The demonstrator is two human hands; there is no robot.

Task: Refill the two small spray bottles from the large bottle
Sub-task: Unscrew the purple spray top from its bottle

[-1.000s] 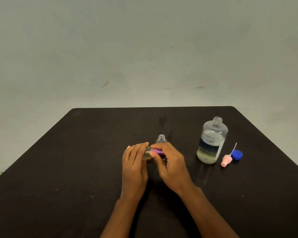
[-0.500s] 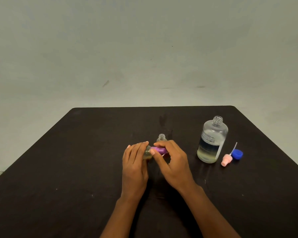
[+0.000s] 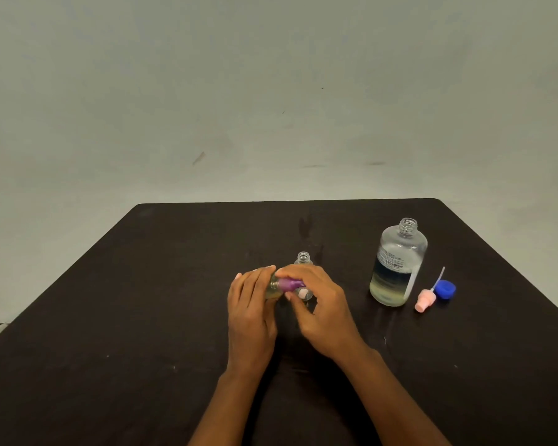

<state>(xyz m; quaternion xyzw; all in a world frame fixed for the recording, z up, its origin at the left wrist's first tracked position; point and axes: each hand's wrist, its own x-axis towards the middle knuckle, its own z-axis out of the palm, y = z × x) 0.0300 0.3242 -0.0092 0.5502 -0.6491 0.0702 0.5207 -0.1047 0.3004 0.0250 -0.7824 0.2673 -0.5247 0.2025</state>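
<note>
Right hand (image 3: 322, 307) has shifted its grip on the purple sprayer (image 3: 289, 284); left hand (image 3: 252, 313) clasps the yellowish-filled bottle (image 3: 274, 290).

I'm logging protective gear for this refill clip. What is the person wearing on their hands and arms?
Nothing that shows. The left hand and right hand are bare: no gloves, rings or watch. The left forearm and right forearm are bare too, with no sleeve, bracelet or marking in view down to the frame's bottom edge.
</note>
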